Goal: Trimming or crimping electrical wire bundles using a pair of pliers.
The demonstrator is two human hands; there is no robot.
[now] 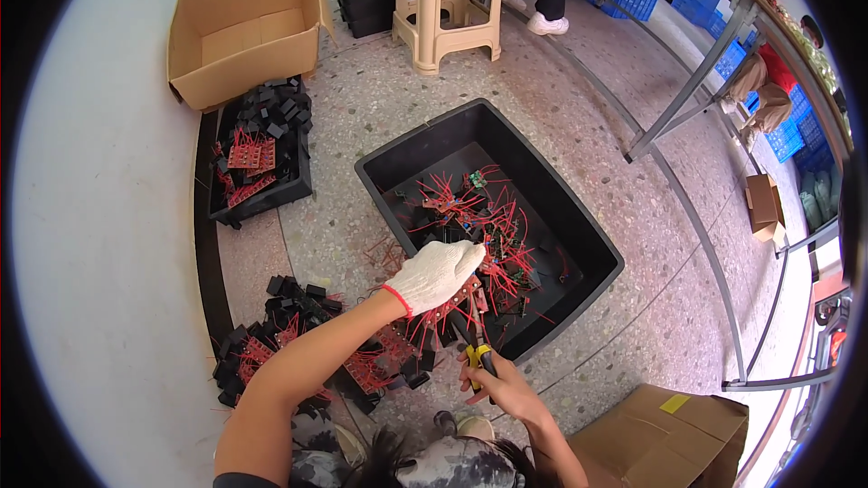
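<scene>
My left hand, in a white knit glove with a red cuff, is closed on a red circuit board with thin red wires. The glove hides part of that board. My bare right hand grips a pair of cutting pliers with yellow and black handles, its jaws up against the board's edge. Both hands are at the near left side of a black plastic tub. In it lies a tangle of small boards with red wires.
Left of my hands, boards and black blocks are heaped on the floor. Beyond stand a filled black crate, an open cardboard box and a beige stool. A cardboard box is near right; metal table legs rise farther right.
</scene>
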